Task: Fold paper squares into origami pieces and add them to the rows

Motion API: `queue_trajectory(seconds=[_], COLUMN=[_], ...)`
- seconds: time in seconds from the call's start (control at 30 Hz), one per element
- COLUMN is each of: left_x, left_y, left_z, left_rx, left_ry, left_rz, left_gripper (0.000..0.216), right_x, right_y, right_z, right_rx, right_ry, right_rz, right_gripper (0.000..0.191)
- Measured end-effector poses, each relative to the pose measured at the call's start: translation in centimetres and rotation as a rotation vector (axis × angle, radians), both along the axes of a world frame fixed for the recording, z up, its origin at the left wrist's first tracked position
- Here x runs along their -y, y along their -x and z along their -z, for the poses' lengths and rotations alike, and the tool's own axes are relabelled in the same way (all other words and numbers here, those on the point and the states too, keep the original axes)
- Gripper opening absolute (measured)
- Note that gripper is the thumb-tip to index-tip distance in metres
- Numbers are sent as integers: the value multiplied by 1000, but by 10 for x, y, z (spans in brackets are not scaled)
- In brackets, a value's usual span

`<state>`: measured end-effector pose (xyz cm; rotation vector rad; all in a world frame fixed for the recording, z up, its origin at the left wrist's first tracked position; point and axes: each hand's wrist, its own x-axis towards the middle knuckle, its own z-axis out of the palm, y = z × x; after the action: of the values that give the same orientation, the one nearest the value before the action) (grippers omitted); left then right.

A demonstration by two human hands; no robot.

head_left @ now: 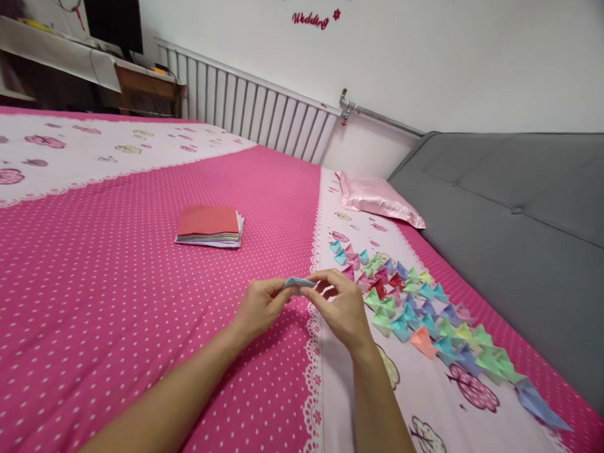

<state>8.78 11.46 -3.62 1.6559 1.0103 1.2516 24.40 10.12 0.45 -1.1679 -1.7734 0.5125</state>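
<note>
A small light-blue piece of folded paper (pixel 298 282) is held between my two hands above the bed. My left hand (pixel 262 306) pinches its left end between thumb and fingers. At the right end, my right hand (pixel 339 304) grips it the same way, with fingers curled. Just right of my hands lie rows of folded paper boats (pixel 424 341) in green, blue, pink, red, yellow and orange. Farther off to the left rests a stack of square coloured paper (pixel 209 222), with a red sheet on top.
The bed has a pink dotted sheet (pixel 104 278) with white printed bands. A pink pillow (pixel 378 196) and a grey headboard (pixel 523 209) are on the right. Behind stand a white radiator (pixel 247 97) and a desk with a monitor (pixel 111 16).
</note>
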Motion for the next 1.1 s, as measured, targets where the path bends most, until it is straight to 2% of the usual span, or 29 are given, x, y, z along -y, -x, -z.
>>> queue_trajectory(seconds=[0.3, 0.5, 0.63, 0.8, 1.1], left_x=[4, 2, -1, 1, 2], left_y=[-1, -4, -3, -3, -2], left_z=[-3, 0, 2, 0, -6], left_rx=[-48, 13, 102, 146, 194], left_ry=[96, 148, 296, 389, 380], left_rz=[245, 295, 295, 309, 374], left_gripper=[28, 27, 22, 20, 21], right_x=[3, 3, -2, -6, -6], right_y=[-2, 0, 1, 1, 6], right_z=[-2, -3, 2, 9, 13], right_rx=[-15, -27, -172, -346, -421], right_ry=[42, 48, 60, 98, 128], right_rz=[-88, -55, 46, 100, 106], right_gripper=[12, 13, 16, 18, 18])
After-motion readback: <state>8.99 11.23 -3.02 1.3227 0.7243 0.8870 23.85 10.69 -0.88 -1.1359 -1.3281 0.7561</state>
